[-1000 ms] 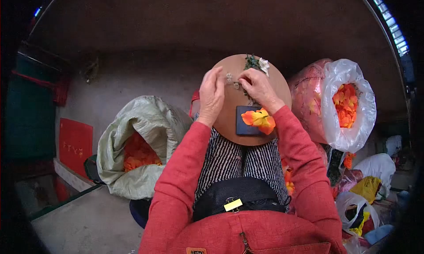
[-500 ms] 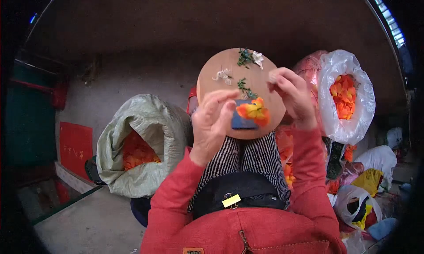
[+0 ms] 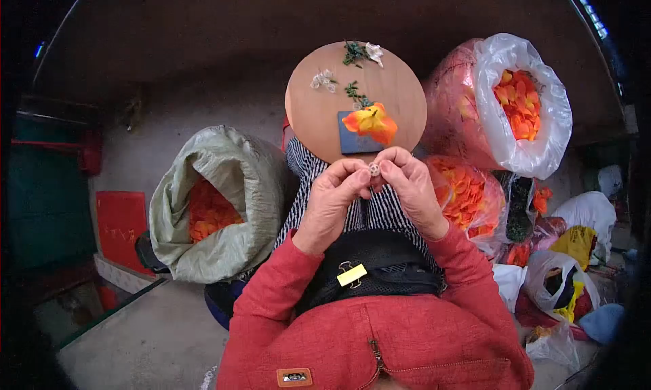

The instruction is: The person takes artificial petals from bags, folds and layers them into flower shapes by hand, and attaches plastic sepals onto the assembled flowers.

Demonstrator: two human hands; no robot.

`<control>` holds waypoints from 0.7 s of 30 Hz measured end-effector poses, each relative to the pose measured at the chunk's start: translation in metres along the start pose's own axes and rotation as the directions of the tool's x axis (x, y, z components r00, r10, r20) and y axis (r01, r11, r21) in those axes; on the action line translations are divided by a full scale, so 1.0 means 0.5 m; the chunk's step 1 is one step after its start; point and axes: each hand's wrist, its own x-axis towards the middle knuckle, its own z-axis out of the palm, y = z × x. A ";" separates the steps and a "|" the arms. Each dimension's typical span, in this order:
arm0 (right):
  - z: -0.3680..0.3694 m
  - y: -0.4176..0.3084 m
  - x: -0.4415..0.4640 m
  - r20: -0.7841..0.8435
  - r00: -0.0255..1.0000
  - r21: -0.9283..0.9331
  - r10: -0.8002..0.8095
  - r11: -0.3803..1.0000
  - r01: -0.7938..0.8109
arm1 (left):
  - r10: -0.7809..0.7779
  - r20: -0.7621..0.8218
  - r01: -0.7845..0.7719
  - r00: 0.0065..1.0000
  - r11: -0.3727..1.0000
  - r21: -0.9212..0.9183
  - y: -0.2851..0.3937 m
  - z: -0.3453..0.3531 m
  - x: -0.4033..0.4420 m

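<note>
Close to my lap, my left hand (image 3: 332,201) and my right hand (image 3: 415,192) meet with their fingertips pinched on a small, clear, round plastic piece (image 3: 373,169). Just beyond them stands a round wooden stool top (image 3: 315,122). An orange and yellow artificial flower (image 3: 371,122) lies there, partly over a dark blue square pad (image 3: 354,143). Small green plastic pieces (image 3: 352,90) are behind the flower. More clear plastic pieces (image 3: 324,80) lie at the left of the top, and green bits (image 3: 353,52) sit beside a white crumpled piece (image 3: 373,54) at its far edge.
At left stands a pale woven sack (image 3: 169,237) with orange petals (image 3: 210,214) inside. A clear plastic bag (image 3: 553,112) of orange petals stands at right, with another petal-filled bag (image 3: 468,197) nearer me. Several mixed bags (image 3: 586,217) lie farther right.
Both hands have come down from over the stool top and together in front of it, now pinching the clear piece. The camera view has shifted, and the flower sits turned on the pad.
</note>
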 end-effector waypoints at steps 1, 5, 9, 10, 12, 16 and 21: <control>0.005 -0.004 -0.003 0.002 1.000 0.002 -0.003 1.000 0.003 | -0.031 0.026 0.033 0.999 0.997 -0.065 0.002 0.001 -0.001; 0.013 -0.012 -0.011 -0.072 0.991 0.009 -0.115 0.993 0.116 | -0.099 0.093 0.115 0.991 0.977 -0.181 -0.002 0.006 0.003; -0.001 -0.010 -0.007 0.049 0.943 -0.312 -0.331 0.891 0.329 | -0.166 0.078 0.181 0.983 0.943 -0.278 -0.009 -0.001 0.004; -0.001 -0.014 -0.006 0.084 0.930 -0.377 -0.357 0.852 0.362 | -0.194 0.085 0.211 0.977 0.927 -0.310 -0.014 -0.005 0.006; -0.009 -0.008 0.000 0.100 0.923 -0.438 -0.371 0.817 0.376 | -0.217 0.094 0.236 0.972 0.910 -0.341 -0.020 -0.010 0.008; -0.025 -0.023 0.023 0.085 0.883 -0.556 -0.461 0.713 0.426 | -0.167 0.072 0.182 0.983 0.930 -0.320 -0.016 -0.008 0.013; -0.034 -0.055 0.095 0.066 0.788 -0.720 -0.612 0.518 0.462 | -0.150 0.013 0.146 0.989 0.936 -0.320 -0.021 -0.022 0.021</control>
